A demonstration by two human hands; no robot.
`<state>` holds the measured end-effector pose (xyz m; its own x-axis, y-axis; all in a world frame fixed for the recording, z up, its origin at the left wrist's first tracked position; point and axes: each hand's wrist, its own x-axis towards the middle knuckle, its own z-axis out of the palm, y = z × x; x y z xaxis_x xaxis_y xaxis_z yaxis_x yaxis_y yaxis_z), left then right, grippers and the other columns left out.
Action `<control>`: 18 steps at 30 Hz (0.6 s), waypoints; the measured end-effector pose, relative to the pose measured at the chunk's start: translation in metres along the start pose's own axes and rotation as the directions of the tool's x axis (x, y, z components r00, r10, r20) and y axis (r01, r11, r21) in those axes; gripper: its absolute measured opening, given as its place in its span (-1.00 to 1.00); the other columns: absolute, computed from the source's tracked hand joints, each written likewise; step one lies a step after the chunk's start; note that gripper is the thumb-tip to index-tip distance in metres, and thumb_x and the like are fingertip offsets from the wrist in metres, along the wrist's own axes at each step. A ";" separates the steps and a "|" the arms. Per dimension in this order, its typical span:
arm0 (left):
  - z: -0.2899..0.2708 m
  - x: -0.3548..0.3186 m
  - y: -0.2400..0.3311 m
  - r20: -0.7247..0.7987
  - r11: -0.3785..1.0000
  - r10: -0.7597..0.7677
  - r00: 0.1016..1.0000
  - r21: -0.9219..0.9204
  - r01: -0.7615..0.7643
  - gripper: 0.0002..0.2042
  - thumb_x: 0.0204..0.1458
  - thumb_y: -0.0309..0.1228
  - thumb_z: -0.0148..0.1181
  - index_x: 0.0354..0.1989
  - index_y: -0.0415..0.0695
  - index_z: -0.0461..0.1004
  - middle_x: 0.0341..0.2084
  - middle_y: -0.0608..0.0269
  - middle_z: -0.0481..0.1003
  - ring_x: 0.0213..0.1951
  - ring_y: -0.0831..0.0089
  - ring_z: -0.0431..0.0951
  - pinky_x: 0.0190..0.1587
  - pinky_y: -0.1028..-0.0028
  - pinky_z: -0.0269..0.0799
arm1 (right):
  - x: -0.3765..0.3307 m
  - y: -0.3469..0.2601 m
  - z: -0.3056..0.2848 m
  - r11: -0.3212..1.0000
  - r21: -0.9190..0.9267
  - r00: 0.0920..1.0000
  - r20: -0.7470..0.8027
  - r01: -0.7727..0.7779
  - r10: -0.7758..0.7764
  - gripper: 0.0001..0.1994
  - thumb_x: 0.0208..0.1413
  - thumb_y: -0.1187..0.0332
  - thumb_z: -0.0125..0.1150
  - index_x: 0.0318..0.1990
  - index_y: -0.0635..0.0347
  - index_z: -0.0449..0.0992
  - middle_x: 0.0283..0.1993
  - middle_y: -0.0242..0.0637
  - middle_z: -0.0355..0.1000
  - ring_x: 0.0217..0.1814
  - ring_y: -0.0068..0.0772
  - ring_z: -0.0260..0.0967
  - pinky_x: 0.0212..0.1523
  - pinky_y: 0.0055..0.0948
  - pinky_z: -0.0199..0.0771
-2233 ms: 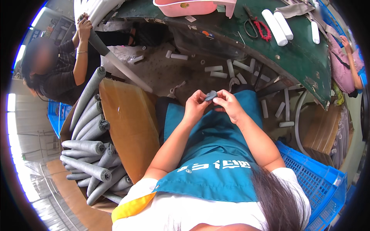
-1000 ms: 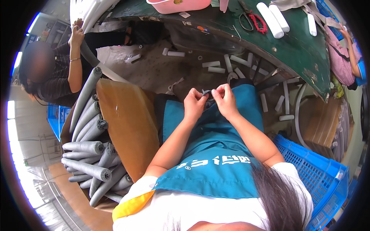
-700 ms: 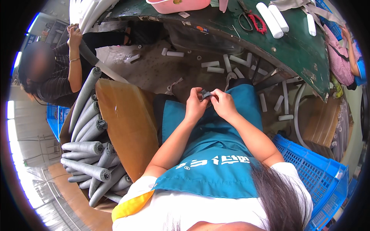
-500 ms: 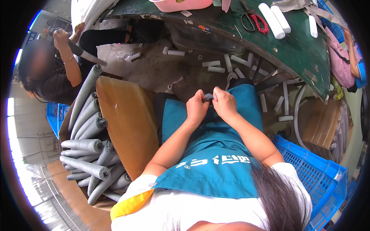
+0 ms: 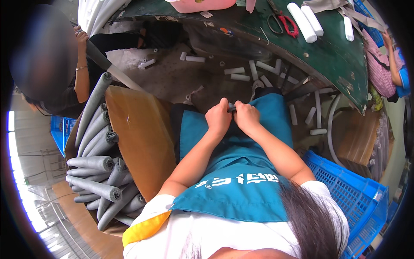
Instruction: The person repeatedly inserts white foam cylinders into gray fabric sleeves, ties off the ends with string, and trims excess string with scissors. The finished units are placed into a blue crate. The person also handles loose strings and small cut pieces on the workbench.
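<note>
Left hand [image 5: 218, 119] and right hand [image 5: 246, 117] meet over the teal apron [image 5: 235, 172], fingers of both pinched on a small dark grey tube piece [image 5: 232, 106]. Green bench [image 5: 319, 56] edge lies beyond the fingers; grey foam tubes [image 5: 97, 168] lie well left.

Ahead of the hands a dark green worktable [image 5: 340, 64] curves across the top, its surface scuffed and worn at the near edge. A pink basin [image 5: 202, 4], red-handled scissors [image 5: 284, 21] and white foam cylinders [image 5: 308, 19] rest on it. Beneath the table the grey concrete floor [image 5: 172, 77] is littered with short white tube offcuts [image 5: 235, 71]. To the left of the hands a brown cardboard box [image 5: 138, 134] leans open, packed with long grey foam tubes [image 5: 92, 172]. A blue plastic crate [image 5: 353, 203] sits to the lower right. Bright daylight enters along the far left edge [image 5: 13, 142], over a pale floor. Other people work at the upper left and far right.
</note>
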<state>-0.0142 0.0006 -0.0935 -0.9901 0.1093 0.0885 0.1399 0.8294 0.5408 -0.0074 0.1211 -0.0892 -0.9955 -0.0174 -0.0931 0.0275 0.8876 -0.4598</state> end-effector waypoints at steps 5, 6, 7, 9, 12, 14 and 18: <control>0.002 0.001 0.004 0.074 0.987 -0.116 0.990 0.119 0.107 -0.82 -0.14 -0.38 0.24 -0.41 -0.07 0.34 -0.65 0.09 0.50 -0.51 0.04 0.54 -0.48 0.16 0.41 | 0.010 0.004 0.011 0.990 -0.138 0.999 0.014 0.039 -0.038 -0.91 -0.02 0.41 0.13 -0.35 0.17 0.40 -0.52 -0.09 0.52 -0.40 -0.01 0.54 -0.40 -0.12 0.54; 0.003 0.001 0.003 0.054 0.993 -0.091 0.994 0.079 0.086 -0.83 -0.14 -0.39 0.22 -0.41 -0.07 0.34 -0.65 0.08 0.50 -0.51 0.04 0.55 -0.48 0.16 0.42 | 0.010 0.004 0.010 0.991 -0.131 0.999 0.020 0.042 -0.040 -0.91 -0.02 0.41 0.13 -0.35 0.17 0.40 -0.52 -0.10 0.51 -0.40 -0.01 0.54 -0.41 -0.13 0.54; 0.005 0.000 0.001 0.034 0.997 -0.066 0.997 0.040 0.064 -0.84 -0.14 -0.40 0.21 -0.41 -0.07 0.35 -0.65 0.08 0.50 -0.51 0.04 0.55 -0.47 0.15 0.42 | 0.010 0.004 0.009 0.991 -0.124 0.999 0.027 0.045 -0.042 -0.91 -0.02 0.41 0.13 -0.35 0.16 0.40 -0.53 -0.10 0.51 -0.40 -0.01 0.54 -0.41 -0.13 0.54; 0.005 0.000 -0.001 0.015 0.999 -0.039 0.999 0.004 0.039 -0.85 -0.14 -0.42 0.19 -0.41 -0.07 0.35 -0.65 0.07 0.50 -0.52 0.03 0.55 -0.47 0.14 0.43 | 0.008 0.001 0.004 0.997 -0.075 1.000 -0.007 0.022 -0.023 -0.90 -0.02 0.41 0.13 -0.34 0.15 0.39 -0.52 -0.09 0.51 -0.39 0.00 0.54 -0.40 -0.12 0.55; 0.004 0.005 -0.007 -0.003 1.000 -0.016 1.000 0.014 0.016 -0.85 -0.17 -0.46 0.18 -0.42 -0.06 0.35 -0.69 0.09 0.48 -0.54 0.05 0.54 -0.47 0.15 0.42 | 0.006 0.001 0.004 1.000 0.012 0.999 -0.040 -0.002 0.003 -0.89 -0.02 0.42 0.13 -0.32 0.14 0.38 -0.51 -0.08 0.51 -0.38 0.01 0.54 -0.39 -0.10 0.54; 0.004 0.005 -0.006 -0.005 1.000 0.001 1.000 0.004 -0.001 -0.84 -0.20 -0.48 0.18 -0.42 -0.06 0.34 -0.68 0.11 0.48 -0.54 0.06 0.54 -0.49 0.15 0.40 | 0.006 0.003 0.007 1.000 0.018 1.000 -0.025 -0.003 0.003 -0.88 -0.02 0.42 0.13 -0.31 0.14 0.37 -0.50 -0.07 0.51 -0.38 0.02 0.54 -0.38 -0.09 0.54; 0.007 0.003 -0.005 -0.025 0.997 0.036 0.999 -0.060 -0.037 -0.81 -0.14 -0.42 0.22 -0.37 -0.07 0.34 -0.69 0.17 0.47 -0.55 0.09 0.54 -0.50 0.17 0.40 | 0.013 0.005 0.009 0.998 -0.057 1.000 0.017 -0.001 0.002 -0.90 0.00 0.42 0.12 -0.32 0.14 0.36 -0.47 -0.06 0.52 -0.36 0.04 0.54 -0.37 -0.06 0.53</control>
<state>-0.0178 0.0004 -0.1015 -0.9837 0.1252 0.1290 0.1775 0.7903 0.5865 -0.0195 0.1211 -0.1006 -0.9937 -0.0237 -0.1094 0.0233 0.9123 -0.4088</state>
